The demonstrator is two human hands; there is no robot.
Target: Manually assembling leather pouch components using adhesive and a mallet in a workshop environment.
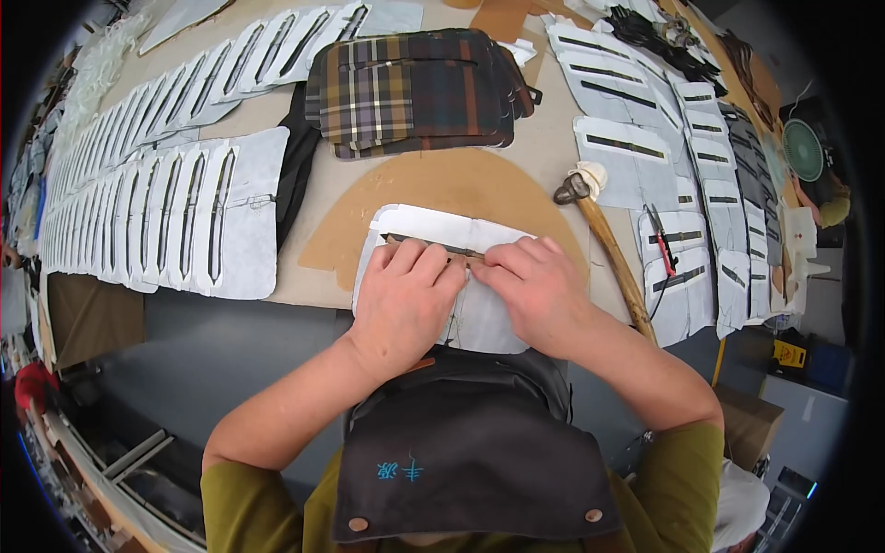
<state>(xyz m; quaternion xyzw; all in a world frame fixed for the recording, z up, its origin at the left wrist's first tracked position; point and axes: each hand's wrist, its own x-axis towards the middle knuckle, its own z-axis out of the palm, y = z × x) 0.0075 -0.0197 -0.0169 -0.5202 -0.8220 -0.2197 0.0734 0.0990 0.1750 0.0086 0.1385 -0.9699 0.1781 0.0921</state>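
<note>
A fabric panel with white backing (pixel 498 323) lies before me, its near part reaching over the table's front edge. A long dark slot (pixel 419 244) runs across its upper part. My left hand (pixel 406 300) rests over the slot's left and middle, fingers bent and tips pinching the slot's edge. Close beside it, my right hand (pixel 539 293) pinches the same edge, thumb and fingers together. The fingertips of both hands nearly meet. The exact fold between them is hidden. Beneath the panel is a tan rounded board (pixel 433 180).
A hammer (pixel 604 240) with a wooden handle lies right of the board, near red-handled snips (pixel 664 249). Beyond the board sits a stack of plaid fabric pieces (pixel 415 92). Rows of slotted white panels cover the left (pixel 249 194) and right (pixel 618 175).
</note>
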